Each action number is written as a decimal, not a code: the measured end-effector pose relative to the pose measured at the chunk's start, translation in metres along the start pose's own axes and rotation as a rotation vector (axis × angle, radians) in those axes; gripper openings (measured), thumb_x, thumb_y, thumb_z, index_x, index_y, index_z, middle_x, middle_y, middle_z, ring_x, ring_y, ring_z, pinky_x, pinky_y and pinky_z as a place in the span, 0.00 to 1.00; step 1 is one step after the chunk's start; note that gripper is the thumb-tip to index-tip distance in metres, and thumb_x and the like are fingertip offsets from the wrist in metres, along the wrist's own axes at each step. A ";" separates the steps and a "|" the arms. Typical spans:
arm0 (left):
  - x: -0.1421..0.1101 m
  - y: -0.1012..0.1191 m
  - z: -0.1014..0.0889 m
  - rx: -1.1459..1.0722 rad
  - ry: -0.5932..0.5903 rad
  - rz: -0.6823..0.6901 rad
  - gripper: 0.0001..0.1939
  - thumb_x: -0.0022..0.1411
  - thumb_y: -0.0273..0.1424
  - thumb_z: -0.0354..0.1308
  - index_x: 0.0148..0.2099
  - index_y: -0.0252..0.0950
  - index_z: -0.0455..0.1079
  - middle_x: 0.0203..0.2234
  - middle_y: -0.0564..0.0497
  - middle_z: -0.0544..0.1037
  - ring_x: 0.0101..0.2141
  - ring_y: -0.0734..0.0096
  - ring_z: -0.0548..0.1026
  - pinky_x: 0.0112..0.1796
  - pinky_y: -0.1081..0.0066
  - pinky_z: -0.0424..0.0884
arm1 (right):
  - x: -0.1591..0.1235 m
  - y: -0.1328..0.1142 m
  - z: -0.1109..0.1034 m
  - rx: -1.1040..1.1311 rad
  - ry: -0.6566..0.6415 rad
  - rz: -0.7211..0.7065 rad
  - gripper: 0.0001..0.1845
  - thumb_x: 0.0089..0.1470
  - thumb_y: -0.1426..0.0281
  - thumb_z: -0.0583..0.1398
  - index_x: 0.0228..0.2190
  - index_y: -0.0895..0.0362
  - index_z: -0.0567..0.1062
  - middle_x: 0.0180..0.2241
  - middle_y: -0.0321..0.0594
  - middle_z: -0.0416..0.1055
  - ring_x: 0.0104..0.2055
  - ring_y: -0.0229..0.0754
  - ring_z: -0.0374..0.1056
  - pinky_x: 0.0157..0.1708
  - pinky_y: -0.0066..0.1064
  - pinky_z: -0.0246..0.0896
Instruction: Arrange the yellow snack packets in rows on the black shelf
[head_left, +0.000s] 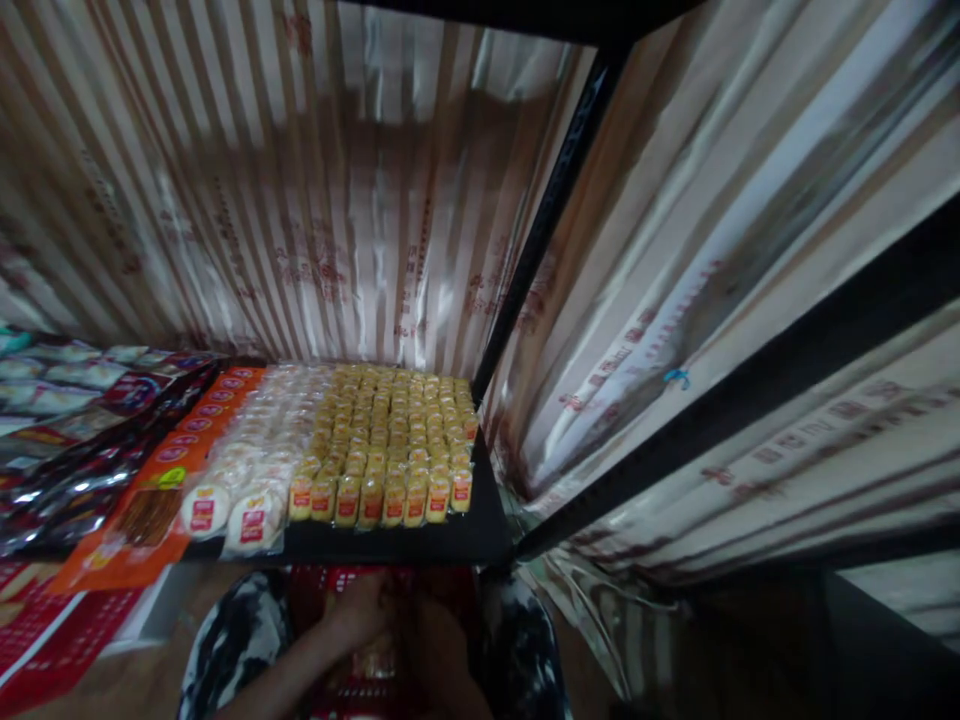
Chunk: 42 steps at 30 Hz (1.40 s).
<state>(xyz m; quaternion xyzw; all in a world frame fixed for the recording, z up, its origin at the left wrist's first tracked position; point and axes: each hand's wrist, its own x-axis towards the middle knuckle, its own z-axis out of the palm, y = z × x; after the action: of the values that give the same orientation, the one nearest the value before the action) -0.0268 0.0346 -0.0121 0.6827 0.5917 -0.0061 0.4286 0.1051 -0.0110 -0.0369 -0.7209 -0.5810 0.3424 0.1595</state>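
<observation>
Low in the picture, below a black shelf, my left hand and my right hand are down in a red basket or box that holds packaged goods. Both hands are dim and blurred, with fingers curled around something I cannot make out. On the shelf above them lie rows of small yellow wrapped snacks with red labels. To their left are pale round wrapped cakes.
Orange packets and dark shiny packets fill the shelf's left part. A black upright post stands at the shelf's right corner. Striped plastic sheeting hangs behind and to the right. My patterned trousers show below.
</observation>
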 end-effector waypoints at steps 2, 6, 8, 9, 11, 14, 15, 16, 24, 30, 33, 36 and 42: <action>-0.007 0.009 -0.013 0.027 -0.014 0.057 0.13 0.49 0.25 0.51 0.38 0.35 0.71 0.34 0.47 0.78 0.38 0.65 0.73 0.36 0.73 0.64 | -0.008 -0.004 -0.009 -0.087 -0.015 0.002 0.10 0.50 0.72 0.54 0.30 0.54 0.76 0.32 0.48 0.77 0.35 0.49 0.74 0.31 0.32 0.60; -0.020 0.031 -0.043 0.059 -0.041 0.181 0.12 0.47 0.26 0.52 0.36 0.37 0.69 0.29 0.53 0.76 0.31 0.71 0.71 0.30 0.76 0.61 | -0.021 -0.011 -0.028 -0.111 0.030 -0.004 0.08 0.52 0.69 0.54 0.32 0.54 0.73 0.34 0.43 0.76 0.36 0.44 0.72 0.33 0.29 0.58; -0.025 0.043 -0.057 0.044 -0.050 0.233 0.11 0.47 0.27 0.52 0.36 0.37 0.69 0.26 0.55 0.74 0.28 0.73 0.69 0.28 0.76 0.60 | -0.025 -0.013 -0.037 -0.071 0.073 -0.010 0.07 0.53 0.66 0.54 0.31 0.53 0.72 0.32 0.40 0.75 0.34 0.43 0.72 0.32 0.28 0.57; -0.026 0.048 -0.063 0.036 -0.053 0.261 0.11 0.47 0.28 0.52 0.36 0.37 0.69 0.26 0.55 0.73 0.27 0.73 0.68 0.28 0.77 0.60 | -0.026 -0.014 -0.042 -0.044 0.103 -0.020 0.07 0.53 0.65 0.55 0.30 0.53 0.71 0.31 0.39 0.75 0.34 0.43 0.71 0.32 0.28 0.57; -0.025 0.057 -0.072 0.015 -0.060 0.311 0.11 0.47 0.29 0.53 0.36 0.37 0.69 0.25 0.56 0.72 0.27 0.74 0.68 0.27 0.77 0.59 | -0.026 -0.015 -0.051 0.003 0.188 -0.064 0.09 0.53 0.62 0.55 0.27 0.53 0.69 0.29 0.38 0.73 0.33 0.42 0.70 0.32 0.28 0.57; -0.014 0.069 -0.081 -0.101 -0.098 0.348 0.12 0.47 0.31 0.55 0.37 0.36 0.68 0.23 0.57 0.71 0.25 0.75 0.66 0.26 0.77 0.59 | -0.020 -0.017 -0.065 0.058 0.350 -0.161 0.11 0.53 0.62 0.55 0.24 0.53 0.67 0.28 0.38 0.70 0.32 0.41 0.68 0.33 0.29 0.58; -0.009 0.072 -0.083 -0.164 -0.122 0.358 0.13 0.47 0.33 0.56 0.38 0.36 0.67 0.22 0.57 0.70 0.24 0.76 0.65 0.26 0.77 0.59 | -0.017 -0.018 -0.069 0.090 0.400 -0.189 0.10 0.53 0.63 0.55 0.24 0.54 0.67 0.28 0.38 0.69 0.32 0.41 0.68 0.34 0.29 0.59; -0.004 0.076 -0.085 -0.226 -0.148 0.374 0.14 0.48 0.34 0.56 0.38 0.35 0.67 0.21 0.58 0.70 0.23 0.77 0.65 0.25 0.77 0.59 | -0.013 -0.019 -0.073 0.139 0.443 -0.209 0.08 0.52 0.64 0.55 0.25 0.54 0.67 0.29 0.38 0.69 0.32 0.41 0.68 0.34 0.29 0.60; 0.035 0.119 -0.112 -0.182 -0.134 0.568 0.17 0.45 0.28 0.59 0.41 0.34 0.71 0.28 0.56 0.74 0.30 0.74 0.68 0.32 0.77 0.63 | 0.024 -0.016 -0.098 0.475 0.609 -0.213 0.11 0.50 0.61 0.56 0.28 0.56 0.69 0.30 0.40 0.68 0.30 0.40 0.68 0.28 0.29 0.65; 0.073 0.157 -0.121 -0.136 0.050 0.590 0.25 0.47 0.24 0.56 0.50 0.30 0.66 0.35 0.50 0.74 0.33 0.71 0.70 0.36 0.73 0.65 | 0.052 -0.014 -0.115 0.626 0.653 -0.197 0.13 0.50 0.61 0.55 0.33 0.58 0.70 0.33 0.43 0.70 0.32 0.40 0.69 0.31 0.30 0.67; 0.089 0.176 -0.124 -0.097 0.150 0.613 0.25 0.49 0.25 0.55 0.52 0.32 0.65 0.34 0.50 0.74 0.34 0.70 0.70 0.38 0.71 0.66 | 0.067 -0.013 -0.124 0.690 0.714 -0.216 0.14 0.50 0.63 0.55 0.36 0.58 0.69 0.34 0.43 0.71 0.34 0.40 0.70 0.34 0.31 0.67; 0.102 0.191 -0.124 -0.083 0.163 0.629 0.24 0.52 0.26 0.55 0.53 0.33 0.64 0.37 0.48 0.75 0.36 0.69 0.71 0.40 0.69 0.66 | 0.081 -0.011 -0.131 0.716 0.767 -0.208 0.15 0.49 0.63 0.55 0.38 0.58 0.69 0.35 0.44 0.72 0.35 0.41 0.70 0.37 0.32 0.66; 0.126 0.202 -0.115 0.047 0.241 0.639 0.17 0.52 0.26 0.55 0.46 0.33 0.67 0.38 0.49 0.76 0.37 0.70 0.72 0.40 0.72 0.68 | 0.106 -0.001 -0.129 0.762 0.829 -0.119 0.17 0.47 0.63 0.54 0.38 0.58 0.69 0.38 0.46 0.72 0.39 0.43 0.70 0.40 0.35 0.66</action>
<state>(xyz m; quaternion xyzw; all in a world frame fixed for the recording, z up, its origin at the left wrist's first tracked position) 0.1178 0.2177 0.1126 0.8391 0.3939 0.1959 0.3200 0.2017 0.1111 0.0237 -0.6527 -0.3446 0.2066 0.6423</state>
